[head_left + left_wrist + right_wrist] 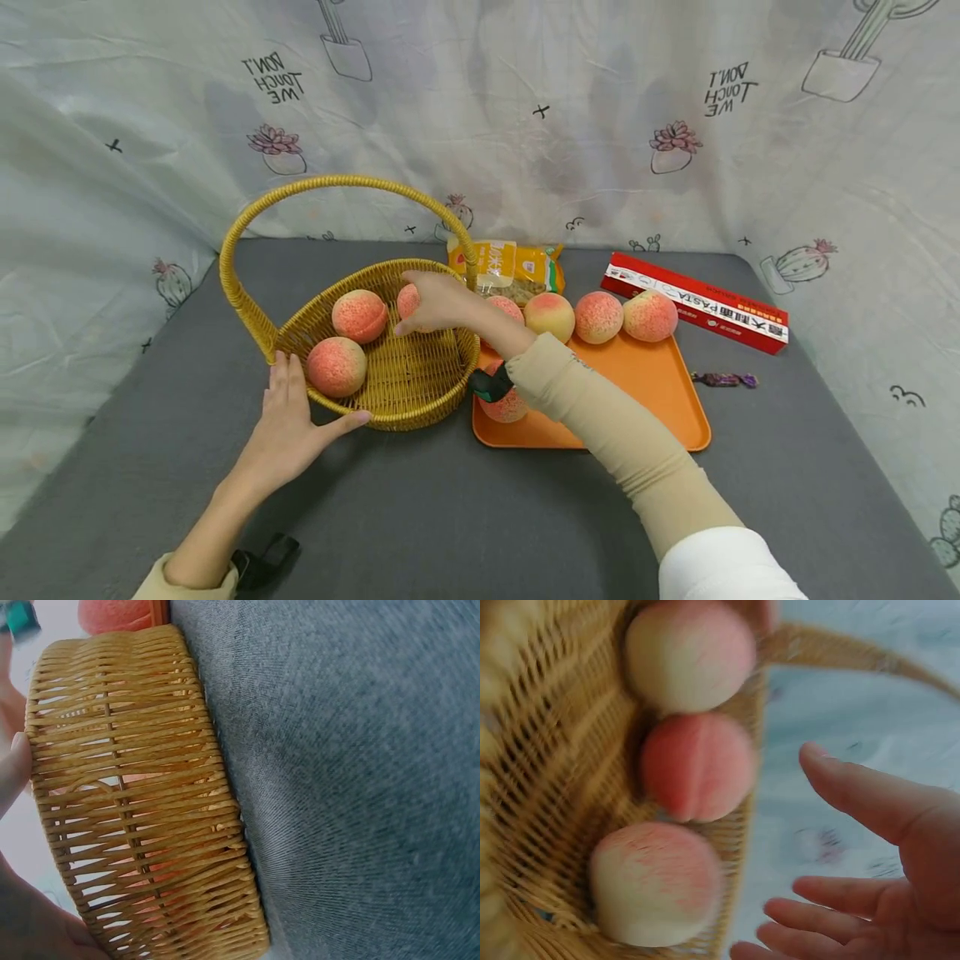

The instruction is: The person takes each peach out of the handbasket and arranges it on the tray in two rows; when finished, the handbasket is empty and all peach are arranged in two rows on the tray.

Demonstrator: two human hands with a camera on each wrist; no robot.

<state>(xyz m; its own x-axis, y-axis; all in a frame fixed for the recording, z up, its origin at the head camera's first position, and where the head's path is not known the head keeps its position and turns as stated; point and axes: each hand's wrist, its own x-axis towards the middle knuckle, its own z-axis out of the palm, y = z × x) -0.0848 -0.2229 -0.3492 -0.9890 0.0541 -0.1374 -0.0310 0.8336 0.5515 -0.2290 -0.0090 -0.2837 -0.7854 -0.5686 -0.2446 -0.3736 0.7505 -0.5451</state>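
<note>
My left hand point(288, 433) lies at the near left rim of a yellow wicker basket point(408, 367), fingers straight near the handle's foot and thumb along the front rim. Inside the basket are three pink-and-cream peaches: a front-left peach point(336, 367), one behind it point(360, 317), and a third peach point(409, 303) partly covered by my right hand point(438, 302) in the head view. The right wrist view shows that right hand point(870, 892) with fingers extended, apart from the peaches and holding nothing. In the left wrist view, the thumb point(16, 769) touches the basket's rim.
An orange tray point(645, 375) with several peaches stands right of the basket. Behind lie an orange-yellow food packet point(517, 267) and a red pasta box point(697, 302). A purple-wrapped candy point(723, 380) sits right of the tray. The tall basket handle point(337, 182) arches over the basket.
</note>
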